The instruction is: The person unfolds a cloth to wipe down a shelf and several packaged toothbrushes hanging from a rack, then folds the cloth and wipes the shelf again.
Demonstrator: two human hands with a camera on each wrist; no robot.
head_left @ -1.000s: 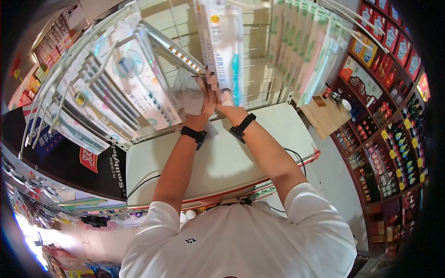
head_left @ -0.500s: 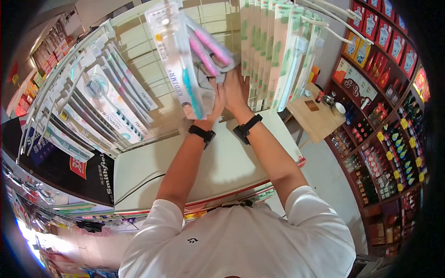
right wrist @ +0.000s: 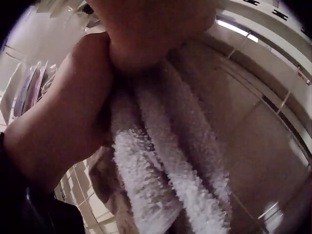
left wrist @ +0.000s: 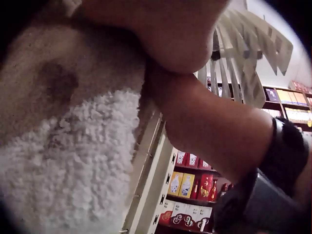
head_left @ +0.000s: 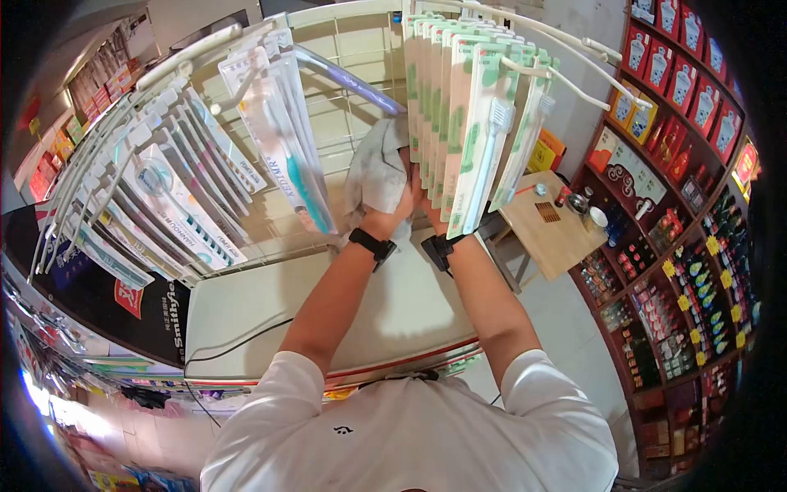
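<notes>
A pale grey terry towel is bunched up against the white wire rack. My left hand grips it from the near side; in the left wrist view its fluffy pile fills the left half. Close beside it, my right hand is partly hidden behind green-and-pink toothbrush packs. In the right wrist view, gathered towel folds hang from under the right hand. White toothbrush packs with a turquoise brush in front hang to the left of the towel.
More toothbrush packs hang on hooks at the left. Long white hooks jut out at the upper right. Below lies a white shelf top with a black cable. A small wooden table and dark product shelves stand at the right.
My hands and the towel have moved right along the rack, from behind the turquoise-brush packs to beside the green-and-pink ones. The turquoise-brush packs, pushed askew before, now hang in line.
</notes>
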